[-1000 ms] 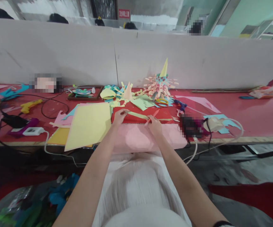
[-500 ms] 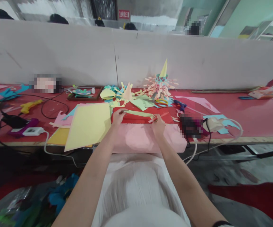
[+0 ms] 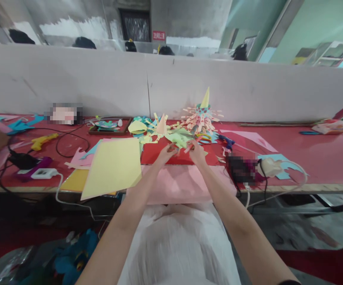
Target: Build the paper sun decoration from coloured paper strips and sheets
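My left hand (image 3: 168,152) is closed over the red sheet (image 3: 153,153), its fingertips at a light green strip that shows only in part. Just to its right, my right hand (image 3: 195,152) pinches a thin pink-red stick (image 3: 188,149). Light green paper (image 3: 180,138) lies behind both hands. Beyond it stand a peach paper cone (image 3: 161,126) with pale yellow strips and a taller yellow cone (image 3: 205,98) above a ring of pink strips. Yellow-handled scissors (image 3: 205,137) rest behind my right hand.
A large pale yellow sheet (image 3: 115,166) lies left of the red one, pink paper (image 3: 180,182) in front. Farther left are a yellow glue gun (image 3: 43,141), cables and a white plug (image 3: 44,173). A blue glue gun (image 3: 226,141) and a pixelated dark object lie right.
My left hand has moved right, close to my right hand. The green strip that was stretched between them is now mostly hidden or bunched. The camera view has tilted up slightly.
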`<state>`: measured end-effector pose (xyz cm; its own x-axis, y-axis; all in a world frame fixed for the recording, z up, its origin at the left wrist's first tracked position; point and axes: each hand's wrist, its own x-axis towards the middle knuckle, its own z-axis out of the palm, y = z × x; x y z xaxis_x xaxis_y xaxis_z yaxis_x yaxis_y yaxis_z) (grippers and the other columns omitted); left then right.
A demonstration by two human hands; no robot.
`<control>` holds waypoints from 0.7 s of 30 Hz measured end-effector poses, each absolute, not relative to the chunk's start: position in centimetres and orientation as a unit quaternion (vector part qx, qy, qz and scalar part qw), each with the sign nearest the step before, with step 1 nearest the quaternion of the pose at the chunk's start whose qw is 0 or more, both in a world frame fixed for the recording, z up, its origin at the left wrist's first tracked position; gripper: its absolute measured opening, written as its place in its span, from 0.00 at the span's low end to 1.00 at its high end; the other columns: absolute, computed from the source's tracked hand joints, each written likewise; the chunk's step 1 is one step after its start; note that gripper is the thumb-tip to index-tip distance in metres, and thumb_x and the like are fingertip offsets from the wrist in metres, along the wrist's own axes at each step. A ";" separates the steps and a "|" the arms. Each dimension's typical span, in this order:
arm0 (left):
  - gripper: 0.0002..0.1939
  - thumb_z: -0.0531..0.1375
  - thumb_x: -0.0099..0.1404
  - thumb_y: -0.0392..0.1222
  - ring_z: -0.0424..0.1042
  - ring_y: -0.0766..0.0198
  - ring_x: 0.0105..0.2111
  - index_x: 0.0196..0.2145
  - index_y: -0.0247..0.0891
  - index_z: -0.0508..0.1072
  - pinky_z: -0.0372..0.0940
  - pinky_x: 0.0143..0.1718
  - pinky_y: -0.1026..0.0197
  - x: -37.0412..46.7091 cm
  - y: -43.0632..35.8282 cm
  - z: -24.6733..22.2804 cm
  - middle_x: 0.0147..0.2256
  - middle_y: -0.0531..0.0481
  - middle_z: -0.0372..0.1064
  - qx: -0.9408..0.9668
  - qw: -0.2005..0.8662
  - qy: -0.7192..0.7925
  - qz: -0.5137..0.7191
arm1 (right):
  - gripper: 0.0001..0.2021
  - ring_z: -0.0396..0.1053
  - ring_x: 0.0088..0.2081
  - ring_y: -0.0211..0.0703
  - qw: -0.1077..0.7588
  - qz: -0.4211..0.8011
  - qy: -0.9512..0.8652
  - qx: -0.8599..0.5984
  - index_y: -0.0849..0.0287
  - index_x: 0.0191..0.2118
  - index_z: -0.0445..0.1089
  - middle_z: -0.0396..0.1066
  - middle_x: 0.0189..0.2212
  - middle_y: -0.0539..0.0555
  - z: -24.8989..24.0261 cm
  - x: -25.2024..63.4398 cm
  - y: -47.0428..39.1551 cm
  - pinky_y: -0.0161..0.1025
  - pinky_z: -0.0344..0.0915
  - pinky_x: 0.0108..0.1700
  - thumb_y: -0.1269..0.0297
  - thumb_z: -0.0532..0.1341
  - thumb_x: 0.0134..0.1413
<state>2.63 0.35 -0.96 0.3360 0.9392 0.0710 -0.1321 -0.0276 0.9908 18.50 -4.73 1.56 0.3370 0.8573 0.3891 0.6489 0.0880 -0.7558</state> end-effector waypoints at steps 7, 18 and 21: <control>0.23 0.65 0.50 0.39 0.72 0.64 0.37 0.45 0.38 0.67 0.66 0.41 0.59 4.9 1.1 -2.2 0.40 0.46 0.71 0.452 0.637 0.351 0.517 | 0.15 0.59 0.16 0.37 0.494 0.213 -0.540 -0.647 0.60 0.39 0.68 0.65 0.17 0.47 4.2 20.2 -2.0 0.37 0.58 0.24 0.70 0.53 0.42; 0.15 0.61 0.52 0.38 0.71 0.65 0.33 0.40 0.37 0.72 0.66 0.33 0.64 5.9 1.1 -0.4 0.34 0.50 0.73 0.478 0.612 0.338 0.532 | 0.10 0.54 0.12 0.31 0.385 0.328 -0.682 -0.528 0.60 0.33 0.66 0.63 0.15 0.43 5.2 19.5 -1.5 0.33 0.55 0.19 0.60 0.58 0.43; 0.12 0.61 0.51 0.39 0.67 0.70 0.22 0.35 0.35 0.74 0.64 0.28 0.65 4.8 0.9 0.1 0.26 0.53 0.71 0.479 0.606 0.347 0.533 | 0.09 0.55 0.13 0.31 0.354 0.319 -0.700 -0.531 0.61 0.34 0.66 0.63 0.15 0.44 5.2 19.6 -1.6 0.32 0.55 0.20 0.64 0.57 0.44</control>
